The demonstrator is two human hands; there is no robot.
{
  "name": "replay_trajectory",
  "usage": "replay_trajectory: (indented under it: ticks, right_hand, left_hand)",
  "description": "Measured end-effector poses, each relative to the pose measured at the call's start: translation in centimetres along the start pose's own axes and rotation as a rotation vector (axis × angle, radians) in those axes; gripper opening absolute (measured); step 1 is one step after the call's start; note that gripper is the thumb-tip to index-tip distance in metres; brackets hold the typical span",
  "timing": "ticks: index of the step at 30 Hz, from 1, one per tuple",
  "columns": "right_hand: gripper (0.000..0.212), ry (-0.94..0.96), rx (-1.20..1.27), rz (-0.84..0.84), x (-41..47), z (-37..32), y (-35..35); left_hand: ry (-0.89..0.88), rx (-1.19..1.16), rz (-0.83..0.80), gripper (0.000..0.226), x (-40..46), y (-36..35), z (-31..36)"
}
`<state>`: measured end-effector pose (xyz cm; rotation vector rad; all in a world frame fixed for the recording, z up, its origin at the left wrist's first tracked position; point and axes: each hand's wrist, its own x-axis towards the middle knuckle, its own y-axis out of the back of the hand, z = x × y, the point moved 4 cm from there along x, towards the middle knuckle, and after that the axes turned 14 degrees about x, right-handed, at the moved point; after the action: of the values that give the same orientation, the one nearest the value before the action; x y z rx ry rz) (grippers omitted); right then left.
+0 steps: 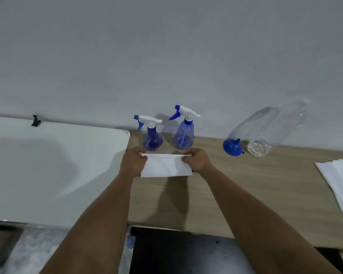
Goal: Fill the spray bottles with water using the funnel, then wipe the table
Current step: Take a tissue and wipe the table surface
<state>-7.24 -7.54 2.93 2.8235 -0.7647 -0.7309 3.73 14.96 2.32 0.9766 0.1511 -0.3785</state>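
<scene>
In the head view, a white paper towel [166, 165] is held stretched at frame centre, its top corners pinched by the closed fingers of the left hand [133, 162] and right hand [197, 161]. Two blue spray bottles [152, 134] are seen just above it; the blue funnel [232, 147] lies on the wooden table [265, 184] at centre right.

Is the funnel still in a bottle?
No. The funnel lies tipped on the table, beside the clear bottle; both spray bottles are capped.
</scene>
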Motion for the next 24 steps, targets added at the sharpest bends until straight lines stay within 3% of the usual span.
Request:
replay_trajectory:
  ticks: [2, 7, 9, 12, 14, 18, 24]
  right_hand:
    - [0.017, 0.030, -0.096, 0.029, 1.3, 0.8, -0.9]
    - [0.045, 0.199, -0.725, 0.151, -0.5, 1.3, -3.2]
    - [0.047, 0.313, -0.723, 0.071, -1.7, 1.4, -5.0]
    - [0.056, 0.475, -0.735, -0.187, -2.4, 1.7, -8.8]
    - [0.066, 0.503, -0.829, -0.308, -2.0, 2.2, -11.2]
    - [0.082, 0.446, -1.015, -0.315, -0.6, 4.8, -12.7]
    - [0.093, 0.480, -0.999, -0.278, -0.2, 7.2, -10.1]
  left_hand:
    - [0.006, 0.055, 0.052, 0.030, 0.7, -0.5, -0.7]
    - [-0.122, 0.350, 0.212, 0.040, 0.4, -0.9, -1.6]
    - [-0.194, 0.417, 0.236, 0.050, 0.0, -1.2, -1.9]
    - [-0.235, 0.506, 0.234, 0.065, -0.5, -1.6, -2.4]
    - [-0.245, 0.551, 0.224, 0.079, -0.8, -1.8, -2.7]
    - [-0.286, 0.653, 0.236, 0.076, -1.1, -2.5, -3.6]
    - [-0.309, 0.671, 0.260, 0.069, -2.4, -3.1, -4.1]
